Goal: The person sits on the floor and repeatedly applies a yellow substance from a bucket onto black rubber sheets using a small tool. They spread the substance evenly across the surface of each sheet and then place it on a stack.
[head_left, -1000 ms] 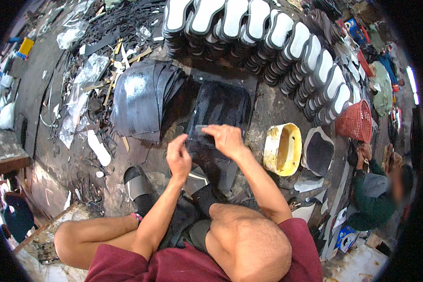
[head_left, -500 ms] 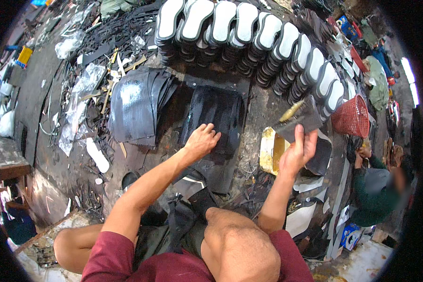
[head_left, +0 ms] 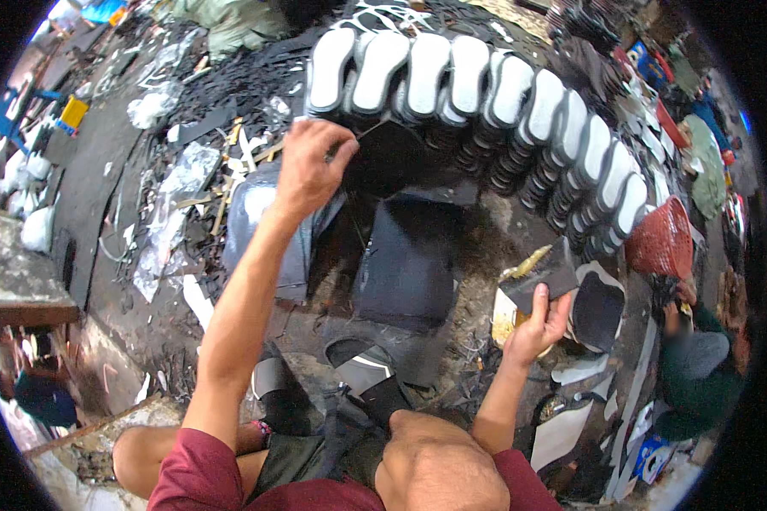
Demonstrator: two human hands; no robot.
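My left hand reaches far forward, thumb and fingers pinching the edge of a thin black sheet. That sheet hangs tilted in front of the stacked soles. Below it a pile of dark rectangular sheets lies on the floor. Another fanned stack of shiny dark sheets is partly hidden behind my left forearm. My right hand grips a flat dark spreader with yellowish glue along its far edge. It is held over a white glue tub smeared with yellow.
A curved row of stacked white-topped shoe soles runs along the far side. A red basket stands at its right end. Scraps and clear plastic litter the left. Another person sits at the right.
My left hand has moved from the pile forward and left, lifting a black sheet. My right hand still has the spreader near the tub. The whole view has shifted.
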